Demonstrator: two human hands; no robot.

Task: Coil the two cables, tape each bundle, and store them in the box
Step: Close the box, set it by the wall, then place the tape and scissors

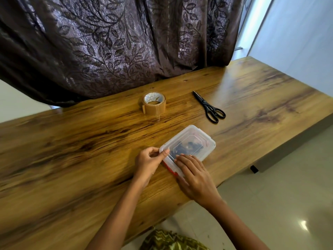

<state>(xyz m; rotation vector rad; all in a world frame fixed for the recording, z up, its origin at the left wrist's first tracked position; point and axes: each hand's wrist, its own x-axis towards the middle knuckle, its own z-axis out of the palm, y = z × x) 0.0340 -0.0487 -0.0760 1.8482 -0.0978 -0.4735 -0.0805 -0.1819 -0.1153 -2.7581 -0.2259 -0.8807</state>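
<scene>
A clear plastic box (201, 139) with a see-through lid and red clips lies on the wooden table (90, 159) near its front edge. Dark coiled cables (187, 147) show dimly through the lid. My left hand (147, 163) pinches the box's near left corner between thumb and fingers. My right hand (194, 175) lies flat with its fingertips on the lid's near edge. The lid sits on the box; whether the clips are latched is hidden by my hands.
A roll of brown packing tape (154, 103) stands behind the box. Black scissors (209, 107) lie shut to the right of the tape. A dark leaf-patterned curtain (108, 47) hangs over the table's far edge. Tiled floor (288, 195) lies to the right.
</scene>
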